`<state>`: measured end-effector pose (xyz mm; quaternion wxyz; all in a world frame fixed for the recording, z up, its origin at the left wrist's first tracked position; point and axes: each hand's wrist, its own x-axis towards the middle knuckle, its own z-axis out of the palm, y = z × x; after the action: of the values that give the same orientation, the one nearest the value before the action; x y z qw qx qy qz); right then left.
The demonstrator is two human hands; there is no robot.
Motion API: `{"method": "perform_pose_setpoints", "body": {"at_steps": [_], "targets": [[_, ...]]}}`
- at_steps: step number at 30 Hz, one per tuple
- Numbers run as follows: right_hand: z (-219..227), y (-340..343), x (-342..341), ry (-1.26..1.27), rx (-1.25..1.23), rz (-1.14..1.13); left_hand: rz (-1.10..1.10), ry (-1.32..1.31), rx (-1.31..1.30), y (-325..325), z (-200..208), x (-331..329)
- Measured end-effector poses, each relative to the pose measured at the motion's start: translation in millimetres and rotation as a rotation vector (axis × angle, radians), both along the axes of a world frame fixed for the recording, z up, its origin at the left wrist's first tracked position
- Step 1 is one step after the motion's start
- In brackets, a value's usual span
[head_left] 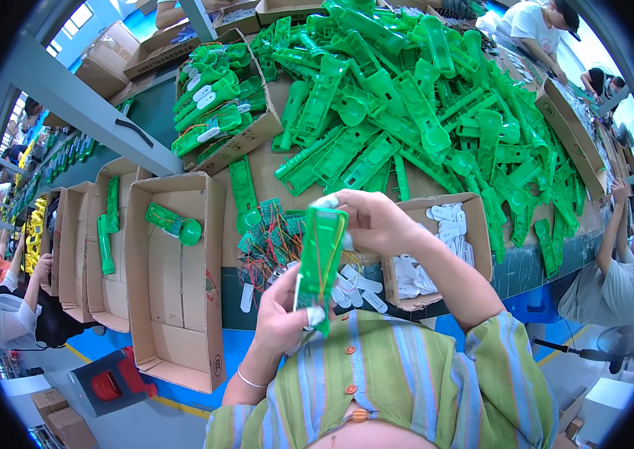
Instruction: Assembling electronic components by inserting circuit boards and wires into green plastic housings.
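A green plastic half-shell (324, 251), long and tilted, is held in front of my chest with thin red and yellow wires running along its inside. Its lower end is gripped by my left hand (281, 314), thumb along the edge. My right hand (377, 221) has its fingers closed on the upper end. Some fingertips on both hands have white coverings. Just beyond the shell lies a heap of small green circuit boards (263, 238) with coloured wires. Loose white plastic pieces (358, 284) are scattered beside my hands.
A big pile of green shells (377, 97) covers the far table. White pieces fill a carton (480, 236) on the right. To the left, a long carton (182, 329) contains one wired shell (175, 223). Behind it, another carton (246, 146) holds several shells. A slanted metal post (92, 105) crosses the upper left.
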<state>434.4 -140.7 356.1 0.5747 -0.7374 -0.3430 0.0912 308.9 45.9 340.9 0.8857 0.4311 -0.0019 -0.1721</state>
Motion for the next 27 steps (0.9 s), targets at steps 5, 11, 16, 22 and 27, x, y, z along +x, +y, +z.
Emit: {"method": "perform_pose_setpoints", "body": {"at_steps": [5, 11, 16, 22, 27], "targets": [[-12, 11, -2, 0.550, 0.364, 0.244, 0.041, 0.029, -0.045, 6, -13, 3], [3, 38, 26, 0.220, 0.171, 0.183, 0.348, -0.053, 0.121, 42, -8, -6], [-29, 95, 76, -0.511, -0.397, 0.007, 0.915, 0.042, 0.924, 159, -28, 2], [-40, 140, 73, -0.279, -0.735, 0.068, 0.983, -0.363, 2.079, 119, 2, 37], [-10, 82, 67, -0.426, -0.408, -0.101, 0.475, -0.421, 1.739, 62, -38, 107]]}}
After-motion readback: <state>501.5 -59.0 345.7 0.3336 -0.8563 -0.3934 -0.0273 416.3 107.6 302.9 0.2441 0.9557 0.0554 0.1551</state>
